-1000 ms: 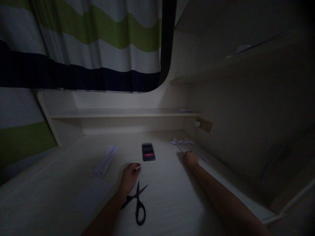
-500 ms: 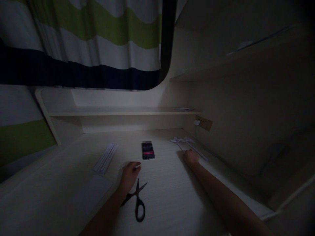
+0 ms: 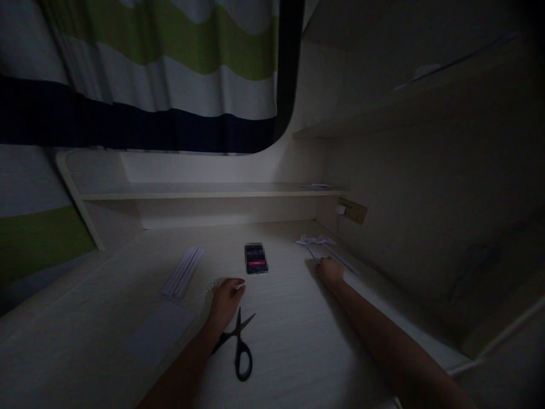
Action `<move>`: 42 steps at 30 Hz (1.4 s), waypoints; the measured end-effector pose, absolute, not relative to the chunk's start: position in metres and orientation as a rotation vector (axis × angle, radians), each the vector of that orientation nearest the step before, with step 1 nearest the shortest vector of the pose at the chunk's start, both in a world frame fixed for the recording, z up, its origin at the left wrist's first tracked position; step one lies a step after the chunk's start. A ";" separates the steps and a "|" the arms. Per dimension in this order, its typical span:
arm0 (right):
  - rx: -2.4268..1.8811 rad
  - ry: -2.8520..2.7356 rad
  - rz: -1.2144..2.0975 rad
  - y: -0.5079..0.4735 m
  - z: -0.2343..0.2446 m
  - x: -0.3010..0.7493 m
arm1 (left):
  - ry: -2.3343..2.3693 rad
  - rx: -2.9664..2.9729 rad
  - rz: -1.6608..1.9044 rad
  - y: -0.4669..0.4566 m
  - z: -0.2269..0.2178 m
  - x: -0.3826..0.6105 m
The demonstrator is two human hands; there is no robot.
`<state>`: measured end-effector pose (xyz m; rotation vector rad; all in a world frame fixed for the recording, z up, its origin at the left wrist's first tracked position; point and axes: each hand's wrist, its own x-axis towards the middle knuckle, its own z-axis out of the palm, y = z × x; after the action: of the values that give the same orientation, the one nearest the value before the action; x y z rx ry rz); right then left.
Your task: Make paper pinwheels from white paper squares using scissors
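Note:
The scene is very dim. My left hand (image 3: pixel 225 301) rests on the pale desk (image 3: pixel 298 341) with its fingers curled round a small white piece that I cannot make out. Black scissors (image 3: pixel 239 346) lie open just to its right, touching my wrist. My right hand (image 3: pixel 329 271) lies further right, fingers closed at the near end of a thin white stick (image 3: pixel 340 261) that leads back to a folded white paper shape (image 3: pixel 315 241). A dark phone (image 3: pixel 255 259) lies between and beyond the two hands.
A bundle of white strips (image 3: pixel 183 272) lies at the left of the desk. A low shelf (image 3: pixel 204 192) runs along the back, under a striped curtain (image 3: pixel 149 74). A wall socket (image 3: pixel 352 211) sits at the right, with higher shelves above it.
Both hands stay where they were on the desk. Only the view has shifted slightly, so everything sits a little higher in the picture.

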<state>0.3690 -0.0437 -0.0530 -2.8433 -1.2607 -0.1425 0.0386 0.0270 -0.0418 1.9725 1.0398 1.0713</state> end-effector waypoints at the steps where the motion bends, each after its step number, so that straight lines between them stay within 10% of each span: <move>1: -2.843 -1.260 -0.139 -0.044 -0.053 0.369 | 1.038 1.969 1.075 0.027 -0.042 0.039; 27: -2.578 -1.181 -0.384 -0.063 -0.034 0.346 | 1.103 1.999 1.029 0.029 -0.045 0.039; 42: -1.816 -1.736 -0.342 -0.052 -0.037 0.166 | 1.352 2.060 1.191 0.031 -0.041 0.026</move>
<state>0.1663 -0.0524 -0.0374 -1.8156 -1.7363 -0.3418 0.0256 0.0309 -0.0412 2.0605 1.3516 1.1911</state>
